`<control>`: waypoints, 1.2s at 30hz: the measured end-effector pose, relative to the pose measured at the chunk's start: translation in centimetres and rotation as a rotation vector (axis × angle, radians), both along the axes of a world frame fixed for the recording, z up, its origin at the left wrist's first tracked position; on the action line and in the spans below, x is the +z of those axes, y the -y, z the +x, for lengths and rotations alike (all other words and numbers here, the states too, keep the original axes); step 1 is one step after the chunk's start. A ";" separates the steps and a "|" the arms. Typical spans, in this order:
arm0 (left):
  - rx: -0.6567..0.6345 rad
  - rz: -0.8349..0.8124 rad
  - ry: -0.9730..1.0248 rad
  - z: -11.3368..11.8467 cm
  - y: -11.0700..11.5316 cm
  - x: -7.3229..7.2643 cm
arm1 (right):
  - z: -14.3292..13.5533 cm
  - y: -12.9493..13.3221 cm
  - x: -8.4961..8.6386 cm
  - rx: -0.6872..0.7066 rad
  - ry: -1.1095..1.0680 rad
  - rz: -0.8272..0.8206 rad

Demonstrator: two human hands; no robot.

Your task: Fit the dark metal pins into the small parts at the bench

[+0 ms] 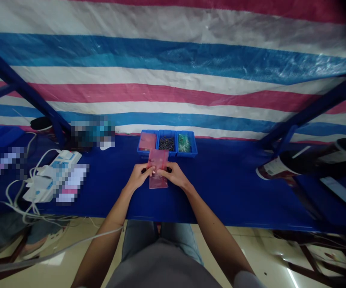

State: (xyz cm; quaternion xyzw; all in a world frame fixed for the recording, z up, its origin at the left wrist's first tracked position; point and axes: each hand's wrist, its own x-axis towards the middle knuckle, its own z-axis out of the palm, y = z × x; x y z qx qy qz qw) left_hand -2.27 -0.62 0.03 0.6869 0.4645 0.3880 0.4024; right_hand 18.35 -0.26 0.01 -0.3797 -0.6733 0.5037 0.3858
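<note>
Pinching the translucent pink plastic bag (158, 161) between left fingers (149, 172) and right fingers (164, 173), with blue parts bins (173, 153) just beyond both; could slip or tear if tugged unevenly.

A plain grey top (161, 266) fills the bottom centre of the frame, its upper outline rounded, its cloth smooth and dim; a short grey sleeve (246, 280) of a slightly lighter tone shows at the lower right; just above the top, blue denim jeans (179, 238) appear as two legs, faded and paler along the outer side of the right one; both forearms (211, 226) are bare and slender, a small spot marking the right; the left hand (139, 176) and right hand (174, 175) are bare too.
</note>
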 end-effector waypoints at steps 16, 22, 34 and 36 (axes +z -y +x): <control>-0.064 0.025 0.000 0.2 0.0 0.1 | -0.3 -0.2 -0.5 0.007 -0.052 0.008; -0.015 -0.002 0.032 0.2 0.1 -0.1 | -0.4 -0.1 -0.2 -0.040 -0.018 -0.022; 0.023 0.071 0.008 2.9 -2.4 1.0 | -0.2 -0.9 -0.9 -0.196 -0.260 -0.117; 0.043 0.059 0.036 3.3 -2.6 0.4 | -0.2 -1.1 -1.1 -0.202 -0.267 -0.121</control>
